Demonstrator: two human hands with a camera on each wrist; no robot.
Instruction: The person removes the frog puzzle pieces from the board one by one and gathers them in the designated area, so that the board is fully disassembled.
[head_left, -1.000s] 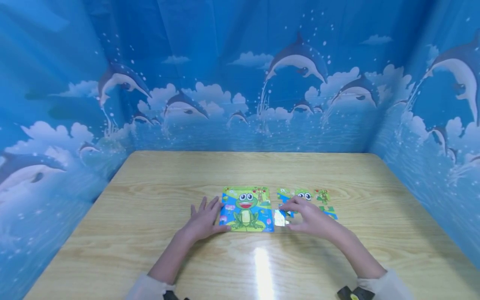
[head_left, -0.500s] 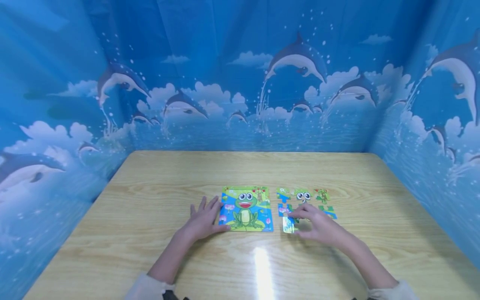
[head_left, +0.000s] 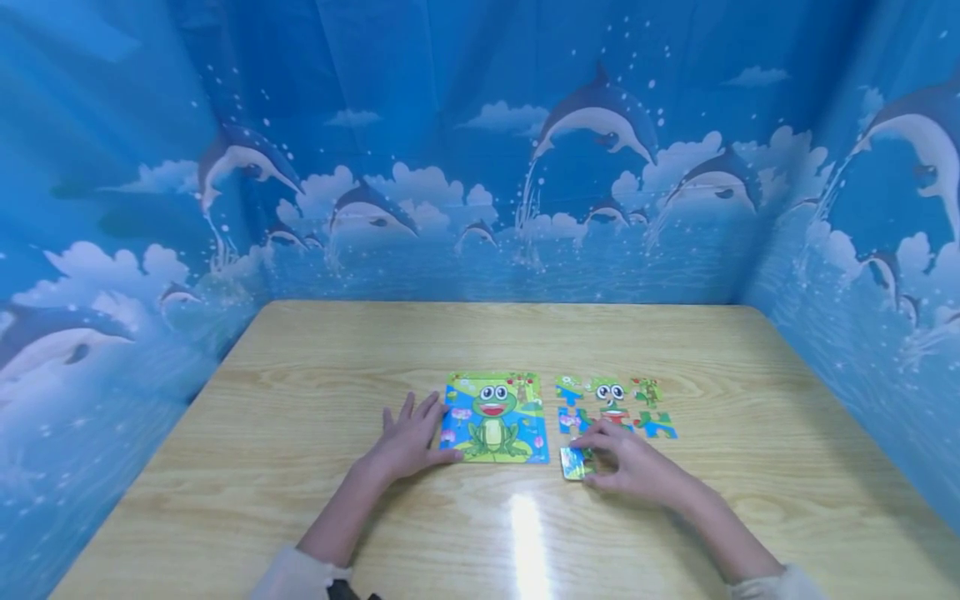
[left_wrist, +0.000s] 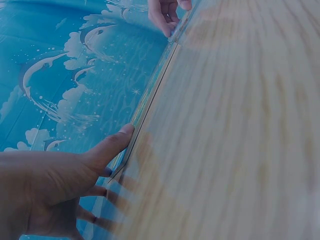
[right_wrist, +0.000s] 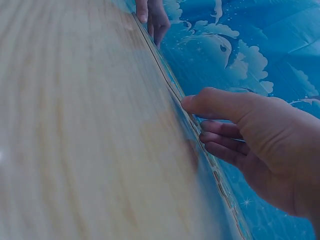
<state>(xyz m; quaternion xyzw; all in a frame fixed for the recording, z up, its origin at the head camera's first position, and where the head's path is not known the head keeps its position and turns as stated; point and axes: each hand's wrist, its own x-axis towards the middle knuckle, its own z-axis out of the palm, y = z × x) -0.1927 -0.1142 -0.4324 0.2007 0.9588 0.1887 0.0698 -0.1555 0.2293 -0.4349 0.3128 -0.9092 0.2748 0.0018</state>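
My left hand (head_left: 408,442) lies with spread fingers at the left edge of the frog puzzle board (head_left: 491,422), its thumb on the lower left corner. The board shows a whole green frog picture. To its right, my right hand (head_left: 626,458) pinches a blue-and-green jigsaw piece (head_left: 572,463) between thumb and fingers, close over the table. Behind that hand, several loose frog pieces lie in rows, among them one with the eyes (head_left: 609,390); part of the group is covered by the hand. In the right wrist view, the thumb (right_wrist: 192,102) reaches the row of pieces edge-on.
The wooden table (head_left: 360,342) carries the board and the pieces near its middle. A blue dolphin-print curtain (head_left: 420,250) stands around its back and sides. Light glares off the table in front (head_left: 528,533).
From beside the board, my right hand has moved right and then nearer with the jigsaw piece, uncovering the pieces behind. The left hand has stayed at the board's edge.
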